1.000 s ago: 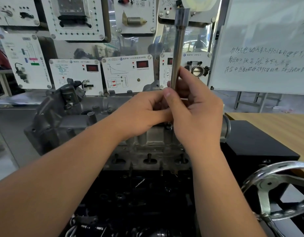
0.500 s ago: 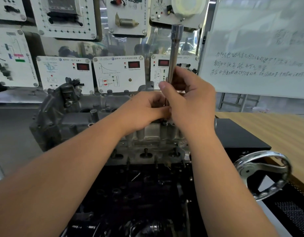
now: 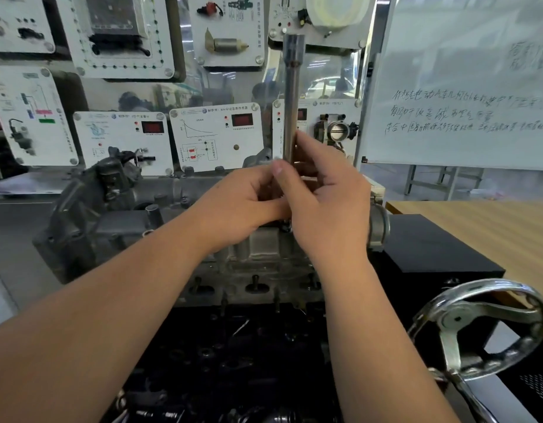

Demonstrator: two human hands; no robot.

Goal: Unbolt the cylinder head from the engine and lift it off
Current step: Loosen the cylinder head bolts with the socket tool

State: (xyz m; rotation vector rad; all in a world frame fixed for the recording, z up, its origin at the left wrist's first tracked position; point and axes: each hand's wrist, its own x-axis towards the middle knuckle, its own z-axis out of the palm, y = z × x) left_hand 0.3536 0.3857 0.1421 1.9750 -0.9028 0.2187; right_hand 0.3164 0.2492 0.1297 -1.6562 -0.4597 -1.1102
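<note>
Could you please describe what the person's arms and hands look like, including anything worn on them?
Both forearms are bare right up to the frame edge, so no sleeves show. The left hand and right hand wear no gloves, and no rings, watch or wristband are visible. The fingers are uncovered, with short nails; one thumbnail shows plainly.

White training panels (image 3: 217,137) with red displays and mounted car parts cover the back wall from 9 to 12 o'clock, glass (image 3: 325,80) behind them catching reflections. A handwritten whiteboard (image 3: 465,87) on a metal stand fills 1 to 2 o'clock. A wooden desk (image 3: 490,227) stretches at 3 o'clock, grey floor (image 3: 7,227) at 9 o'clock, under even bright light
</note>
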